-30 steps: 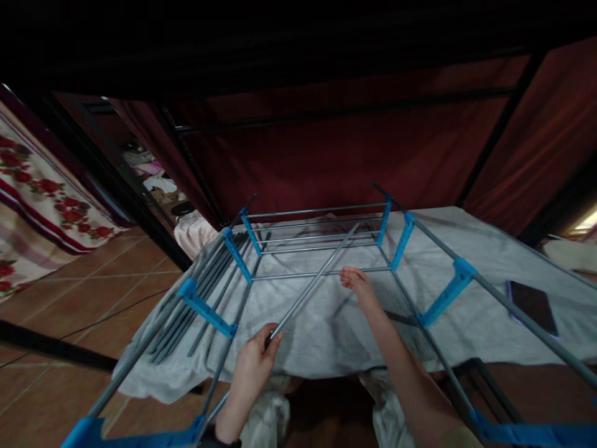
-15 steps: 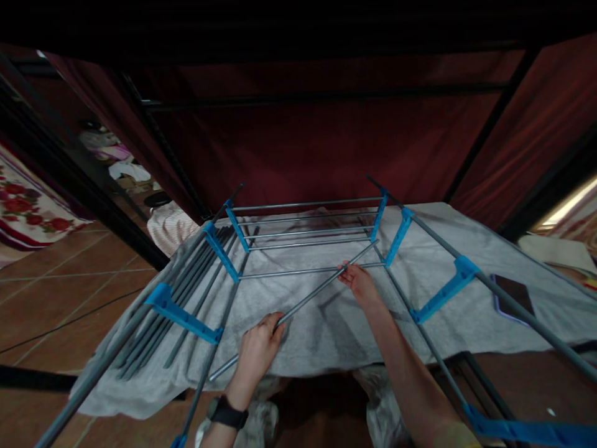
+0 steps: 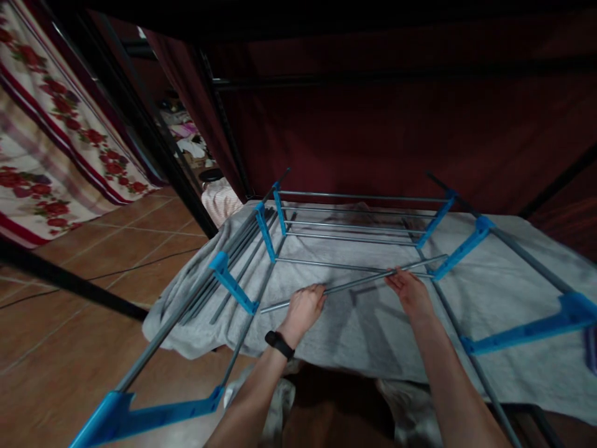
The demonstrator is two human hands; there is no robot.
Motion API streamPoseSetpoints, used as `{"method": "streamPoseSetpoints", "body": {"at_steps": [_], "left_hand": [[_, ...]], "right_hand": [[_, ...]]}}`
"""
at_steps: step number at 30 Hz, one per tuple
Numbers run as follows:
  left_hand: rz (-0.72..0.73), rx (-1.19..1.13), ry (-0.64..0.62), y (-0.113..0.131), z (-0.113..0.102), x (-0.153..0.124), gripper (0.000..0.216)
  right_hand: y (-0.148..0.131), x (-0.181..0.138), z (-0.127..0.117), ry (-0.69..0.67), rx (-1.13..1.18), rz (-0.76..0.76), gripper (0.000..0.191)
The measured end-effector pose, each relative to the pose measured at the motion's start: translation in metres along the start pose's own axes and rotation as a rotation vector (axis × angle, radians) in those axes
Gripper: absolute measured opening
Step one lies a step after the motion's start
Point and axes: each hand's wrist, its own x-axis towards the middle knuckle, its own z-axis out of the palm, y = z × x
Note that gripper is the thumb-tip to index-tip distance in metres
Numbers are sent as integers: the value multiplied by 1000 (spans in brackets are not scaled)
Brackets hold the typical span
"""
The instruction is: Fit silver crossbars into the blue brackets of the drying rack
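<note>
A loose grey metal rod point(image 3: 354, 283) lies almost crosswise inside a drying rack frame point(image 3: 359, 238) made of grey tubes and blue plastic brackets. My left hand point(image 3: 304, 306), with a black watch on the wrist, is closed on the rod near its left end. My right hand point(image 3: 409, 289) pinches the same rod nearer its right end, close to a blue bracket point(image 3: 459, 251). The rack rests on a grey towel point(image 3: 364, 336) spread over a low surface.
Several spare grey rods point(image 3: 233, 261) lie bundled along the rack's left side. Brown tiled floor point(image 3: 88, 298) spreads to the left, with a floral cloth point(image 3: 60, 130) hanging beyond. Dark red curtain point(image 3: 373, 130) and black posts stand behind the rack.
The rod has swung from a steep diagonal to nearly crosswise, with both hands still on it. The camera view has shifted, so the rack now appears further right.
</note>
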Motion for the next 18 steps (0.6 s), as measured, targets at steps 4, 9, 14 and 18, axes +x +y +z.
{"method": "streamPoseSetpoints", "body": {"at_steps": [4,9,14,18], "left_hand": [[-23,-12,34,-6,5,4,28],[-83,-15,28,-16,12,12,24],[-51,-19,63,-18,12,19,26],[-41,-28,36,-23,12,20,26]], "right_hand": [[8,2,3,-28,-19,-9,18],[17,2,9,-33,-55,5,19],[22,-4,5,-1,-73,27,12],[21,-13,2,42,-93,62,9]]}}
